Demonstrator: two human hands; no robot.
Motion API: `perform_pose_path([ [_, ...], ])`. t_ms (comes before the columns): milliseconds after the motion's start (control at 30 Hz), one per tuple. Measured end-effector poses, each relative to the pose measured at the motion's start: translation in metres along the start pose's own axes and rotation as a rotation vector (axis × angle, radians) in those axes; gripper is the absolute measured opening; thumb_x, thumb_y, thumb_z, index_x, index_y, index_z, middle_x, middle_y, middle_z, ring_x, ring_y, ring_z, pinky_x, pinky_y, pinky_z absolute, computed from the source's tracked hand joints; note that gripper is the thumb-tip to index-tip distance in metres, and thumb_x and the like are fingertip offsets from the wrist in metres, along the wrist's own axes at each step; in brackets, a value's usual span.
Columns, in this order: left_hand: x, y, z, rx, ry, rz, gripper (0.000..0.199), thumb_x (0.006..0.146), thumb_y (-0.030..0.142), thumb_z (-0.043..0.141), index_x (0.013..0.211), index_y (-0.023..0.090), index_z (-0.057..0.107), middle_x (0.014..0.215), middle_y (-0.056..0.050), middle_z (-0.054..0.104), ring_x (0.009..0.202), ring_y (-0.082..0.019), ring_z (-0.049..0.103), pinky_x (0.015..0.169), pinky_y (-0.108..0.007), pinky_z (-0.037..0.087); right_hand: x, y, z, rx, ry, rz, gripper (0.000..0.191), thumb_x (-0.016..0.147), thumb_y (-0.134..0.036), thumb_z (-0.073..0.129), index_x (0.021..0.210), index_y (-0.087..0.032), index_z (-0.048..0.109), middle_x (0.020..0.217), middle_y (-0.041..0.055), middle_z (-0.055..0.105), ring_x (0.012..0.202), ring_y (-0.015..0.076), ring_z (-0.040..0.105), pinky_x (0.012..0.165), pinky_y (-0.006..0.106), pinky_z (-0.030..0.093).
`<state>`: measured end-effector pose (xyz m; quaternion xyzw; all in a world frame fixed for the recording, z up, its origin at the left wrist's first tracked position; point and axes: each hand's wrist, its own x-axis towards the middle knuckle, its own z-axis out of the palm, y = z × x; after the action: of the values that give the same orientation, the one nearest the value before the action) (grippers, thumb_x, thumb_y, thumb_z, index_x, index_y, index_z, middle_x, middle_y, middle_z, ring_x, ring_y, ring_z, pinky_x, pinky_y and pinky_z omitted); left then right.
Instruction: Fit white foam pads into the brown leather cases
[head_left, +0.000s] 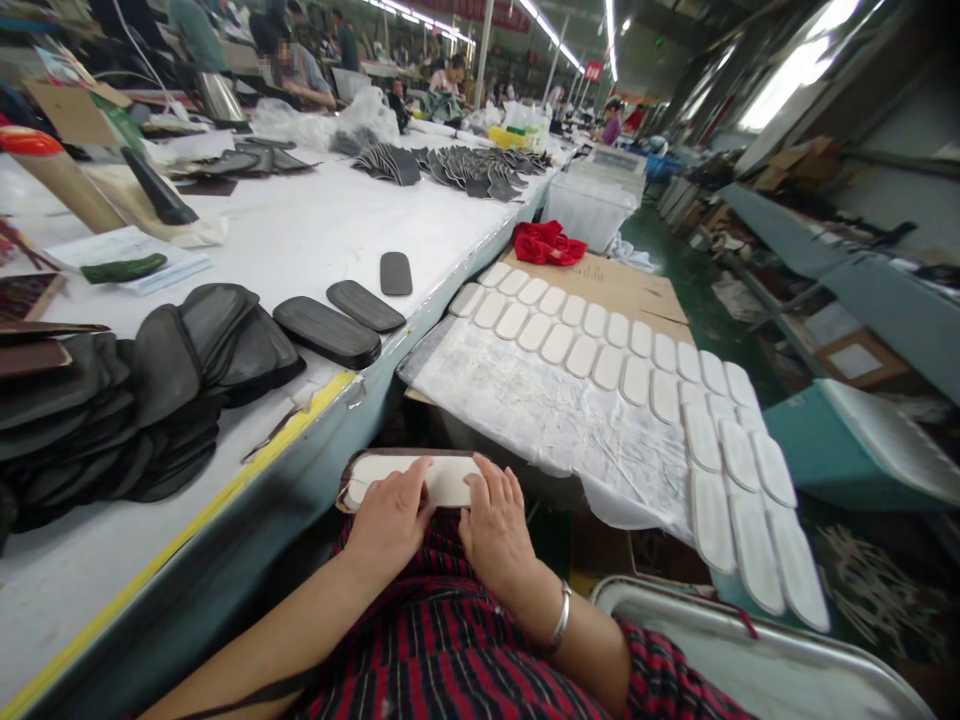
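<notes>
A long white rounded piece with a dark edge [450, 482] lies crosswise over the lap, in front of the striped clothing. My left hand [394, 515] grips its near side around the middle, thumb on the white face. Close by on the right, my right hand [496, 515] holds the same piece near its right end, fingers curled over it. Dark oval pieces [330, 330] lie at the edge of the white table, beside a large heap of similar dark pieces [165, 365]. White oval pieces [636, 380] are laid out in rows on the lower board at the right.
The white table [277, 225] has a yellow-taped edge on my left. A red cloth [547, 243] and clear bins [592, 205] stand beyond the board. A metal-rimmed chair or tray [750, 640] is at the lower right. Other people work in the background.
</notes>
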<state>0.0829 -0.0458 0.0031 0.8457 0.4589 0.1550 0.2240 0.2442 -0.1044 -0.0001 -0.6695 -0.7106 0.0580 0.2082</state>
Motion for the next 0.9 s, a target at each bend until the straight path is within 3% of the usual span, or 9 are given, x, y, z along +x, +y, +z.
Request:
perform_pose_path([
  [100,-0.009,-0.026,-0.020,-0.038,0.089,0.030,0.063,0.083,0.030,0.053,0.136,0.022,0.022,0.114,-0.010,0.053,0.099,-0.022,0.055,0.087,-0.040,0.045,0.010,0.007,-0.013,-0.015,-0.062,-0.025,0.069,0.072,-0.013,0.056,0.136,-0.013,0.030,0.144,0.0151,0.022,0.131,0.0300,0.020,0.106,0.051,0.020],
  [200,-0.026,-0.063,-0.035,0.068,0.151,0.057,0.071,0.076,0.047,0.060,0.135,0.025,0.028,0.141,-0.013,0.029,0.127,-0.031,0.032,0.103,-0.050,0.030,0.026,0.017,-0.019,0.016,-0.243,-0.111,0.089,0.066,-0.034,0.069,0.140,-0.014,0.024,0.145,0.0155,0.021,0.132,0.0316,0.018,0.106,0.052,0.020],
  [300,-0.038,-0.091,-0.030,0.124,0.047,0.086,0.086,0.064,0.060,0.064,0.135,0.023,0.032,0.149,-0.016,0.011,0.134,-0.039,0.013,0.104,-0.058,0.022,0.044,0.017,-0.010,-0.010,-0.374,-0.228,0.108,0.055,-0.055,0.074,0.140,-0.012,0.023,0.145,0.0164,0.020,0.133,0.0338,0.015,0.107,0.054,0.012],
  [367,-0.040,-0.101,-0.018,0.080,0.004,0.053,0.090,0.062,0.060,0.066,0.136,0.021,0.030,0.148,-0.017,0.014,0.134,-0.038,0.015,0.105,-0.056,0.023,0.056,0.010,0.001,-0.029,-0.430,-0.271,0.113,0.052,-0.063,0.072,0.140,-0.010,0.024,0.143,0.0184,0.025,0.132,0.0349,0.018,0.107,0.055,0.008],
  [533,-0.032,-0.100,0.000,-0.187,-0.011,-0.102,0.079,0.070,0.043,0.065,0.135,0.018,0.030,0.138,-0.014,0.036,0.127,-0.027,0.035,0.106,-0.044,0.029,0.077,-0.004,0.016,-0.028,-0.530,-0.296,0.115,0.050,-0.074,0.065,0.137,-0.006,0.030,0.130,0.0218,0.043,0.121,0.0342,0.036,0.104,0.057,0.012],
  [733,-0.029,-0.086,-0.003,-0.557,0.077,-0.306,0.101,0.064,0.043,0.070,0.142,0.017,0.010,0.141,-0.015,0.032,0.129,-0.028,0.033,0.107,-0.044,0.027,0.092,-0.013,0.020,-0.053,-0.583,-0.259,0.115,0.050,-0.078,0.061,0.134,-0.005,0.034,0.124,0.0230,0.047,0.115,0.0356,0.041,0.102,0.057,0.015],
  [900,-0.024,-0.082,0.002,-0.830,0.155,-0.472,0.103,0.067,0.040,0.069,0.143,0.021,0.002,0.138,-0.013,0.038,0.127,-0.026,0.038,0.106,-0.042,0.029,0.109,-0.025,0.031,-0.079,-0.637,-0.297,0.107,0.051,-0.077,0.062,0.128,-0.006,0.040,0.120,0.0219,0.050,0.114,0.0356,0.042,0.101,0.058,0.018],
])
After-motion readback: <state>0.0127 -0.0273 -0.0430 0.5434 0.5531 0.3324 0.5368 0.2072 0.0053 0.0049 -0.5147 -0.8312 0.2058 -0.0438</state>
